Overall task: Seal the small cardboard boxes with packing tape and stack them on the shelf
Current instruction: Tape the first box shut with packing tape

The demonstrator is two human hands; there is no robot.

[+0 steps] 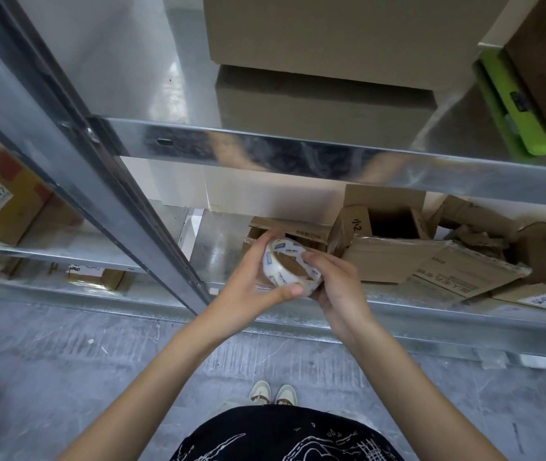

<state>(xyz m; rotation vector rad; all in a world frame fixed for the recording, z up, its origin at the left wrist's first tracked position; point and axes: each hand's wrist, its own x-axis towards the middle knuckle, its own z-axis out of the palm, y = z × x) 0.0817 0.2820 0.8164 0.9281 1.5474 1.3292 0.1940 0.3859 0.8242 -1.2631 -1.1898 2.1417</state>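
A roll of clear packing tape (290, 266) with a brown core is held in front of the lower metal shelf (431, 316). My left hand (251, 287) grips it from the left, thumb along its lower rim. My right hand (335, 281) holds it from the right, fingertips on the roll's face. Just behind the roll sits a small open cardboard box (301, 231). A second open box (388, 214) marked with handwriting stands to its right, beside flattened cardboard (431, 261).
Two stacked closed boxes (325, 71) rest on the upper shelf (298, 151), with a green tool (514, 104) to their right. A slanted metal upright (105, 181) crosses the left side. More labelled boxes (2, 207) sit at far left. Grey concrete floor lies below.
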